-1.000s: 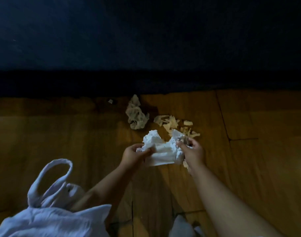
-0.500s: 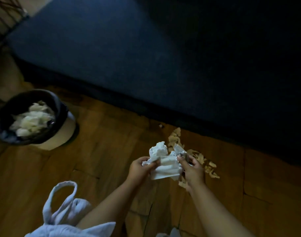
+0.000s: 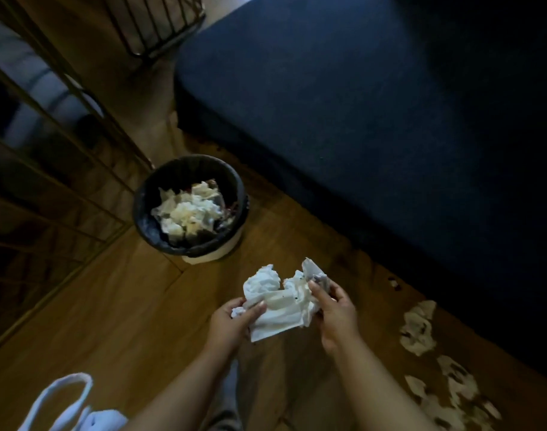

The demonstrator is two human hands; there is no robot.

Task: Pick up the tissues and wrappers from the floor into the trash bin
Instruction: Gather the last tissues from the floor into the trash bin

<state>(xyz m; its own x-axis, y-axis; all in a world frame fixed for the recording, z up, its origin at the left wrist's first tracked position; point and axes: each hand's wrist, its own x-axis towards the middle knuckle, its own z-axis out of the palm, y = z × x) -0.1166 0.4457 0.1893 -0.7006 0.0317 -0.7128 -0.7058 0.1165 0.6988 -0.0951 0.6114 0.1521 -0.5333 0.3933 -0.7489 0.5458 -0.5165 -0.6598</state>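
Observation:
A bundle of crumpled white tissues (image 3: 278, 301) hangs above the wooden floor, held from both sides. My left hand (image 3: 231, 321) grips its lower left edge and my right hand (image 3: 334, 312) grips its right side. Up and to the left stands the trash bin (image 3: 141, 213), round with a black liner, holding several crumpled tissues. A crumpled tissue (image 3: 418, 328) lies on the floor at the right beside the dark sofa. More torn scraps (image 3: 455, 393) lie below it toward the bottom right corner.
A dark blue sofa (image 3: 374, 104) fills the upper right. A wire rack (image 3: 48, 150) runs along the left, and a wire basket (image 3: 154, 23) stands at the top. A white cloth bag handle (image 3: 63, 399) shows at the bottom left.
The view has swung left, bringing the bin close to centre. My hands, still holding the tissue bundle, now sit nearer the bin. The floor scraps have shifted to the right of the view.

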